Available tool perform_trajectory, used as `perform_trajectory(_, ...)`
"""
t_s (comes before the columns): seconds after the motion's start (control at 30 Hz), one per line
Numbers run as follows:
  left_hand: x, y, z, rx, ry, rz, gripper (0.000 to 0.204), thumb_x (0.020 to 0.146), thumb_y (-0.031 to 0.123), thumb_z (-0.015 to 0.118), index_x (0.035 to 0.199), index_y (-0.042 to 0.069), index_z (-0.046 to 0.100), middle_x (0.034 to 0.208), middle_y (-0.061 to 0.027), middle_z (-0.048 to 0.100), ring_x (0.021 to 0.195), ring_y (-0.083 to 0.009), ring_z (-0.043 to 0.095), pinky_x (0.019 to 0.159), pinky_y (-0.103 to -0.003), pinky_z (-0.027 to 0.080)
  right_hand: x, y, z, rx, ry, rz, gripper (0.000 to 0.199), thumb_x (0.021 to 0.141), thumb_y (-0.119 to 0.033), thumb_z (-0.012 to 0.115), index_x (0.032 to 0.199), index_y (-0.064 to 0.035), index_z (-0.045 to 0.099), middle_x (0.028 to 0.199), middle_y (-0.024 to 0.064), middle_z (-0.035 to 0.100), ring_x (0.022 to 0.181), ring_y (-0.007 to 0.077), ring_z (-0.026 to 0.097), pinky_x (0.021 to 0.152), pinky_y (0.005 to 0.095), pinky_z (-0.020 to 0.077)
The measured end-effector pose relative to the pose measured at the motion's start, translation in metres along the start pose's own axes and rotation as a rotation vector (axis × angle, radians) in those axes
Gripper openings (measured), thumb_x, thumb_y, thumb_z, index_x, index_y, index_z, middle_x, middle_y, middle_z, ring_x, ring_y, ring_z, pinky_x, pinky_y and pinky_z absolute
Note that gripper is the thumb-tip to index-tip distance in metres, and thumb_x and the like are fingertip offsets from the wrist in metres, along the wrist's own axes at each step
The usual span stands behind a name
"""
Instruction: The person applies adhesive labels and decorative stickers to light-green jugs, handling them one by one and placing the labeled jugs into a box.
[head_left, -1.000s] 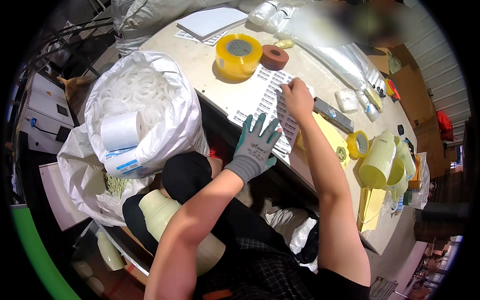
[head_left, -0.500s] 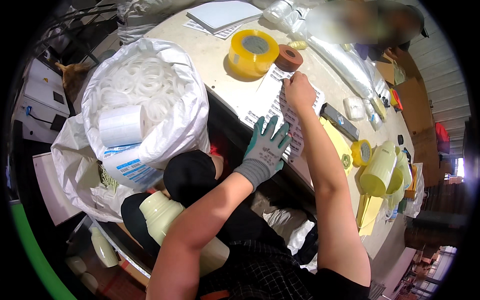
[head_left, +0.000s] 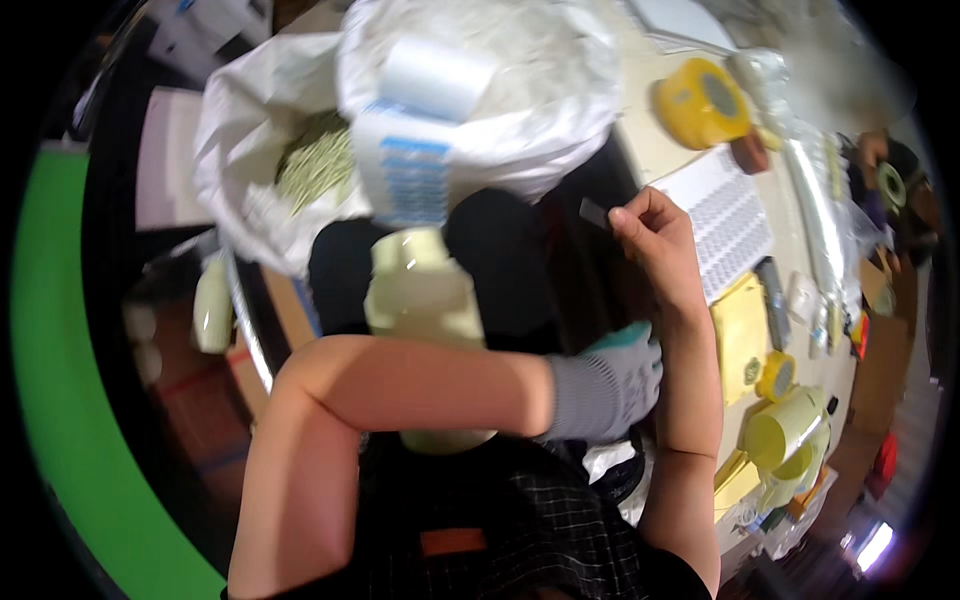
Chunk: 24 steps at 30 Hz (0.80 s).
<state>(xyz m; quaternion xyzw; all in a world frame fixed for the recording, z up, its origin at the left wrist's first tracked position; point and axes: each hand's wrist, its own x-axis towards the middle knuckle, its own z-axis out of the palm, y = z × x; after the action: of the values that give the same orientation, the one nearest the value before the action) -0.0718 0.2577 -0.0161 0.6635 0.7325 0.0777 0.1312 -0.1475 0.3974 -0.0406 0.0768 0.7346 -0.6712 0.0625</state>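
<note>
Head view is showing the right hand (head_left: 660, 245) pinching a small translucent piece (head_left: 594, 212) between thumb and fingers, holding it out past the table's (head_left: 650, 150) near edge, over the dark gap beside the lap. Just inside that edge a printed sheet (head_left: 720, 220) is lying on the table, with a yellow tape roll (head_left: 700, 100) sitting near its upper end. A pale green bottle (head_left: 425, 305) is resting on the lap, off the table, its neck pointing away from the body.

Judging by this, the step in hand is handling one thin, sticker-like piece clear of the table. The next move is probably calling for a light pinch at its edge, with its face kept from folding.

The left forearm (head_left: 440, 385) is crossing over the bottle and hiding its middle. The gloved left hand (head_left: 620, 385) is turning its back upward just beside the right forearm (head_left: 690, 390); I cannot tell whether its fingers are gripping anything or touching that arm. Blur is softening the sheet's print and the contents of the white sack (head_left: 540, 165). Anything on the piece itself is staying too small to make out.
</note>
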Motion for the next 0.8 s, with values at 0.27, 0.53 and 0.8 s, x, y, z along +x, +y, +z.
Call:
perform_trajectory(0.27,-0.212,0.039,0.048,0.064,0.899,-0.720,0.032,0.078,0.028,0.085,0.105,0.016,0.071,0.105,0.0005,0.067,0.094,-0.0224,0.063,0.080,-0.043,0.048,-0.054,0.008,0.108,0.092,-0.495,0.100,0.031,0.090,-0.014,0.087,0.080,-0.0059,0.058,0.073,-0.0040,0.059,0.070,0.0031,0.049,0.064,0.0220,0.0404)
perform_trajectory(0.53,-0.231,0.048,0.096,0.055,1.056,-0.731,0.031,0.073,0.020,0.082,0.102,0.019,0.070,0.109,-0.0021,0.068,0.095,-0.0224,0.063,0.081,-0.042,0.048,-0.059,0.004,0.135,-0.091,-0.545,0.065,0.033,0.090,-0.019,0.088,0.082,-0.0042,0.060,0.075,-0.0033,0.059,0.073,0.0036,0.049,0.063,0.0237,0.0428)
perform_trajectory(0.8,-0.232,0.043,0.103,0.072,1.068,-0.682,0.035,0.073,0.018,0.082,0.105,0.020,0.069,0.117,-0.0034,0.069,0.099,-0.0228,0.064,0.081,-0.041,0.050,-0.055,0.003,0.133,-0.152,-0.532,0.084,0.034,0.089,-0.021,0.088,0.082,-0.0038,0.060,0.074,-0.0020,0.061,0.072,0.0035,0.051,0.063,0.0246,0.0447)
